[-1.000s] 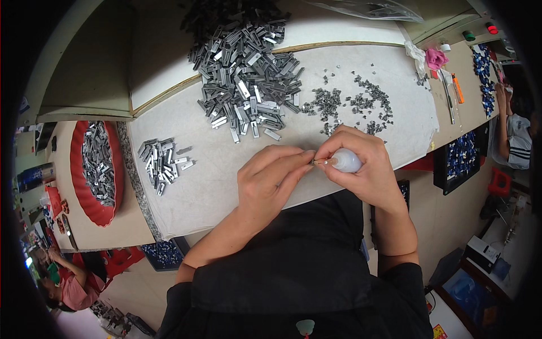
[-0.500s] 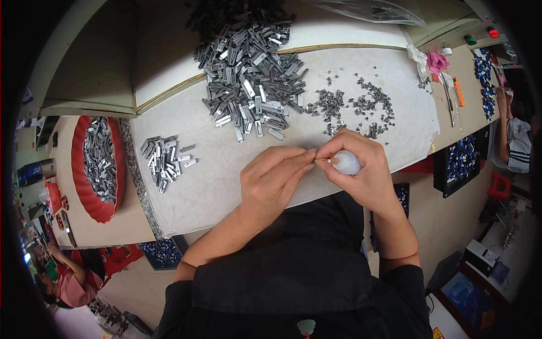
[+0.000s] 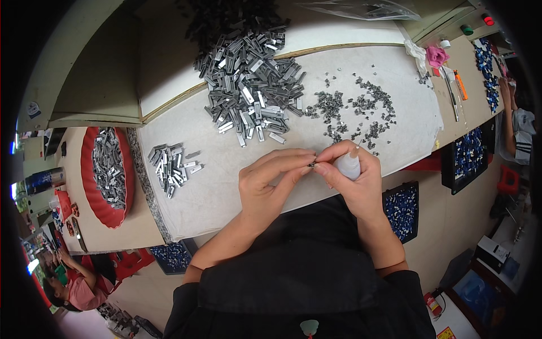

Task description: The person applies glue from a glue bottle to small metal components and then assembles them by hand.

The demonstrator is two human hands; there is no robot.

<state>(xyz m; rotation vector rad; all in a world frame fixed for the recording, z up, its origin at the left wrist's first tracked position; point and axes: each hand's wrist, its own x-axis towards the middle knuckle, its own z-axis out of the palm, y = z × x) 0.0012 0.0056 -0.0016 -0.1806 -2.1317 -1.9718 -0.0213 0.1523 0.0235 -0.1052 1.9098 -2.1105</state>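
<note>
Starting left of the white cloth-covered worktable (image 3: 226,192), we see an oval red tray (image 3: 125,186) filled with grey metal strips. On the cloth's left part lies a small cluster of flat grey metal clips (image 3: 171,166), and further toward the cloth's far edge spreads a large heap of longer silver-grey metal pieces (image 3: 248,85). At the cloth's near edge our left hand (image 3: 268,186) pinches a tiny dark metal part (image 3: 311,164) between thumb and forefinger, fingers narrowed tight on it. Our right hand (image 3: 355,181) meets it from the other side, fingertips touching the same part, while the palm wraps a small white plastic bottle (image 3: 348,165) with its nozzle up. Beyond the hands, on the cloth's right part, small dark grey metal bits (image 3: 361,107) lie scattered.
</note>
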